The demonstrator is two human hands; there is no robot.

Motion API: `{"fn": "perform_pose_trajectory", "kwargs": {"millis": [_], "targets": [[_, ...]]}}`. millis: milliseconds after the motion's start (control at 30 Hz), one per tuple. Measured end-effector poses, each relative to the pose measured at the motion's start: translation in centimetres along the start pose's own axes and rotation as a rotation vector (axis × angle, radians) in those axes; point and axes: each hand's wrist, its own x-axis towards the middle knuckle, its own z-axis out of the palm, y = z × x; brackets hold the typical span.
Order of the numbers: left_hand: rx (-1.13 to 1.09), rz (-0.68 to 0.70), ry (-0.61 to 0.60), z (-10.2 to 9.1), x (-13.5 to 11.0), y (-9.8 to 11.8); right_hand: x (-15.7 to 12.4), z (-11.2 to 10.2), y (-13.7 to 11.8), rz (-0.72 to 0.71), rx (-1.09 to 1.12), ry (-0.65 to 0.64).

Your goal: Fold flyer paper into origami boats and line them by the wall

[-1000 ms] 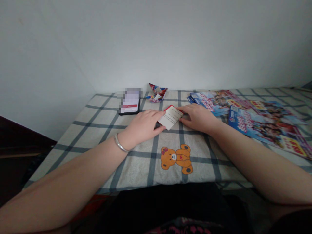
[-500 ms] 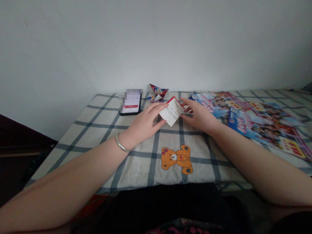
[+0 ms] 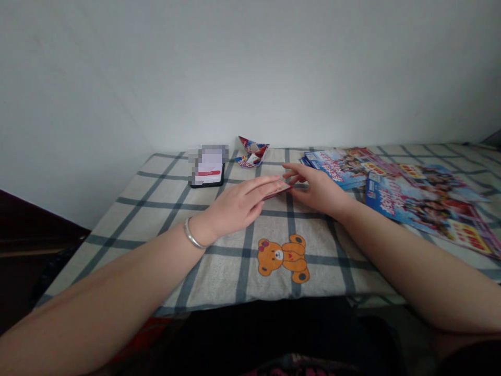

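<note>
A small folded paper (image 3: 279, 191), pale on top with a red edge, is tilted nearly flat above the cloth. My left hand (image 3: 245, 203), with a silver bangle at the wrist, holds it, fingers laid over the top and thumb below. Much of the paper is hidden under those fingers. Right at its other corner is my right hand (image 3: 311, 187), fingers loosely curved and apart; whether its thumb touches the paper I cannot tell. Behind both hands lies a crumpled, brightly printed paper scrap (image 3: 254, 151).
A phone (image 3: 209, 169) with a lit, partly blurred screen lies at the back left. Several colourful flyers (image 3: 422, 201) overlap on the right. The checked tablecloth (image 3: 219, 271) carries a printed teddy bear (image 3: 284, 258) near the front edge. A white wall (image 3: 250, 73) stands behind the table.
The paper, which showed its printed white face between both hands, has tipped down and flattened. My left fingers have slid over it to the right. The right hand has barely shifted.
</note>
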Motion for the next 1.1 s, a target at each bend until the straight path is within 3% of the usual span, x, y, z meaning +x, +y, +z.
{"fn": "perform_pose_trajectory", "kwargs": {"millis": [200, 433, 667, 833, 1100], "targets": [[-0.016, -0.157, -0.041, 0.1, -0.1, -0.5, 0.1, -0.1, 0.2, 0.007, -0.020, -0.016], [0.014, -0.201, -0.122, 0.4, -0.3, -0.9, 0.0, 0.0, 0.3, 0.024, -0.037, -0.028], [-0.027, -0.225, 0.005, 1.0, -0.2, -1.2, 0.0, 0.2, 0.5, 0.022, -0.041, 0.019], [-0.017, -0.230, 0.032, 1.1, -0.2, -1.4, 0.0, 0.3, 0.5, -0.004, -0.039, 0.008], [0.036, -0.386, 0.045, 0.2, 0.3, -0.7, -0.1, 0.2, 0.1, -0.137, -0.064, 0.065]]}}
